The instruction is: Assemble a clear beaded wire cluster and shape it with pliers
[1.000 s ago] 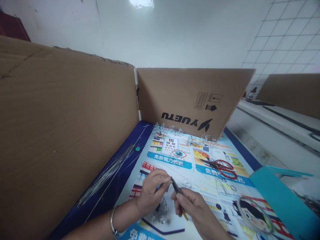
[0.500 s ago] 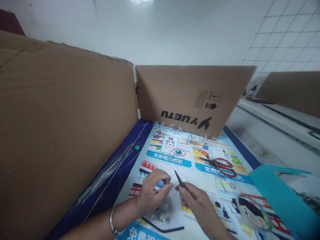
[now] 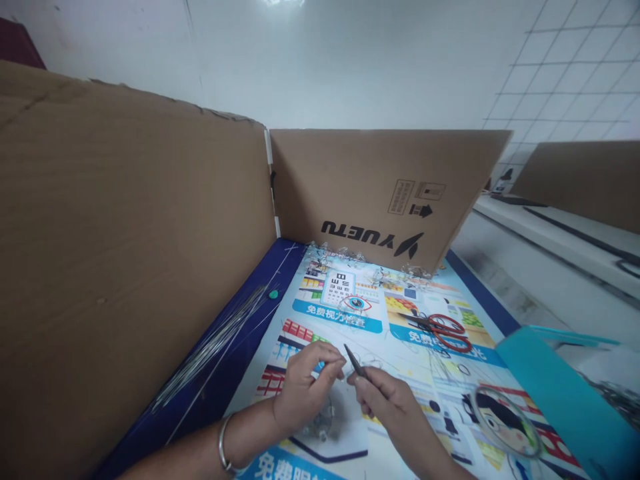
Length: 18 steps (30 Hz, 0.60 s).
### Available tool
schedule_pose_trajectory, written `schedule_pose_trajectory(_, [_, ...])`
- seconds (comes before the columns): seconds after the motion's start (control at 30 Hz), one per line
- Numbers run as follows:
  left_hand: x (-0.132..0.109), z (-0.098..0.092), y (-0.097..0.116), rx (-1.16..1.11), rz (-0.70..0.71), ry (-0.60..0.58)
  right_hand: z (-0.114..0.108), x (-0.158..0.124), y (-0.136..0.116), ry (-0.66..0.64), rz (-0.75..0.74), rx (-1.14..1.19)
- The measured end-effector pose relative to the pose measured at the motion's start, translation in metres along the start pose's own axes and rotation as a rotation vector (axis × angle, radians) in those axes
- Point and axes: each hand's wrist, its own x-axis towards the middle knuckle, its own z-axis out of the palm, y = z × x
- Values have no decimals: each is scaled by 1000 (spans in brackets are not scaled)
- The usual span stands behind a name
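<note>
My left hand (image 3: 309, 379), with a silver bangle (image 3: 225, 443) at its wrist, is closed in a pinch between thumb and forefinger. What sits in the pinch is too small to make out. Below that hand shows a cluster of clear beads (image 3: 323, 421); whether it hangs from the fingers or lies on the sheet I cannot tell. In my right hand (image 3: 383, 395) are dark, pointed tweezers (image 3: 356, 363), their tip up and to the left, close beside the left fingertips. Red-handled scissors (image 3: 445, 331) lie beyond the right hand.
Cardboard panels stand at the left (image 3: 135, 253) and back (image 3: 390, 180). A bundle of thin wires (image 3: 215, 343) lies on the blue strip by a green piece (image 3: 273, 294). Clear beaded pieces (image 3: 340, 255) line the back. At right are a round clear dish (image 3: 506, 421) and a turquoise box (image 3: 555, 393).
The tweezers' tip has shifted slightly left, nearer my left fingertips. Both hands otherwise keep nearly the same place and grip.
</note>
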Motion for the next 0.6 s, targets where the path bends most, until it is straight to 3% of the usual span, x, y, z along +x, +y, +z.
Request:
schedule_pose_trajectory(0.13, [0,-2,-3,-3,2,-49,-1,-2,-1,16,-4,-49])
schedule_pose_trajectory(0.27, [-1,-17,-5,32,11,-172,-4,-6,5,42,-75,-213])
schedule_pose_trajectory(0.4, [2,-44,-14,32,10,-224,-6,-8,28,128,-376,-497])
schedule_pose_trajectory(0.5, [6,-61,-27,-27,-15,-345,-6,-8,45,229,-630,-713])
schedule_pose_trajectory(0.6, [6,-69,-41,-71,-81,-505,-5,-6,53,230,-703,-856])
